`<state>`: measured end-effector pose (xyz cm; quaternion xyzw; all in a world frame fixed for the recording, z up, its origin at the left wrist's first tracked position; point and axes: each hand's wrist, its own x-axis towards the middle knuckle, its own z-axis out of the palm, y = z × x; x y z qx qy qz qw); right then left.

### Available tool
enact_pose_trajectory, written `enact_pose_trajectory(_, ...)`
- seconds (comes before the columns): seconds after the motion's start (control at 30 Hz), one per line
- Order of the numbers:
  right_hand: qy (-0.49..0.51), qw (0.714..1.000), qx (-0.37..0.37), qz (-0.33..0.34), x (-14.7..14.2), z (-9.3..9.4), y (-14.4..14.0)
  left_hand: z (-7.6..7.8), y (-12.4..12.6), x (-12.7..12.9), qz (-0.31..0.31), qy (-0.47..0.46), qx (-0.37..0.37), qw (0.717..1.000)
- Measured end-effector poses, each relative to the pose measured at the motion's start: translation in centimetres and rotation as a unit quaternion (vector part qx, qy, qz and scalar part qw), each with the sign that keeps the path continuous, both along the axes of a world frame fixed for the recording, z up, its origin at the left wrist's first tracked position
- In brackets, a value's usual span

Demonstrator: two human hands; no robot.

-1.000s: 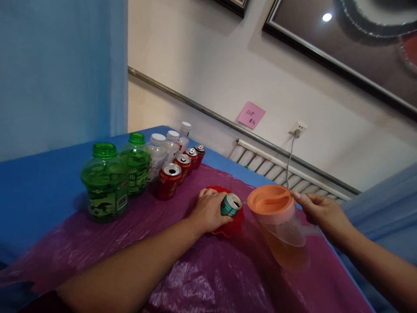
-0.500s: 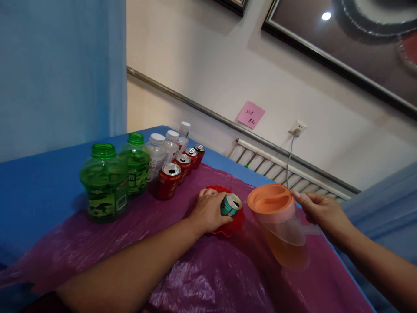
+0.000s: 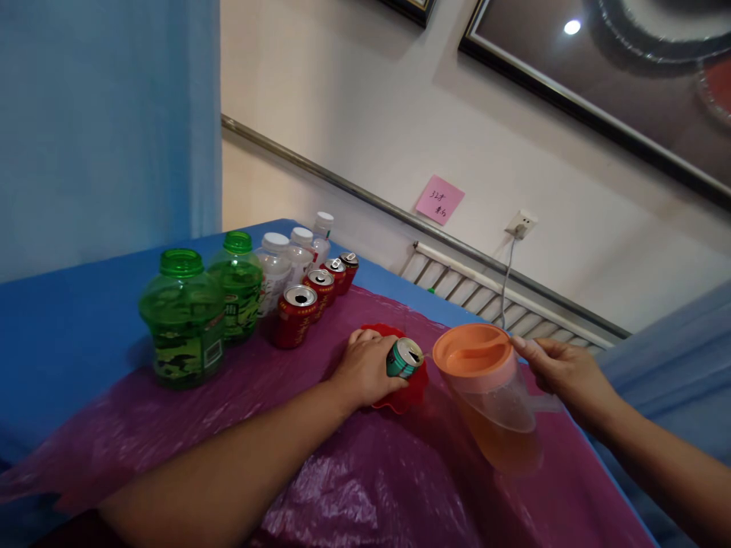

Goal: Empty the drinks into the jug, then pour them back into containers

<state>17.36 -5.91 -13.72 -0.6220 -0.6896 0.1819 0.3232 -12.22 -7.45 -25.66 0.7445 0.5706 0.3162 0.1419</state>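
Observation:
My left hand [image 3: 368, 371] is wrapped round a green drink can [image 3: 403, 358], its opened top tilted to the right. Beneath the can lies a red scalloped dish [image 3: 400, 399], partly covered by the hand. My right hand [image 3: 563, 374] grips the handle of a clear pitcher [image 3: 496, 422] with an orange lid [image 3: 474, 350]. Amber liquid fills the lower part of the pitcher, which leans left with its spout at the can's mouth. A thin trickle seems to run between spout and can.
Several red cans [image 3: 295, 316] stand in a row left of the dish. Behind them are clear bottles with white caps [image 3: 275, 266] and two green bottles [image 3: 183, 320]. Purple plastic sheeting [image 3: 343, 487] covers part of the blue table [image 3: 85, 304]. A radiator [image 3: 445, 278] stands by the wall.
Almost nothing differs. The pitcher is still tipped toward the can, and both hands keep their hold in nearly the same place.

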Motion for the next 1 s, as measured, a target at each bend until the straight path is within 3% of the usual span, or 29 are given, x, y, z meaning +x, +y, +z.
enact_pose_trajectory(1.0,0.008,1.000,-0.025,0.010,-0.75,0.17,-0.18,0.06,-0.10,0.10,-0.001,-0.007,-0.001,1.000)
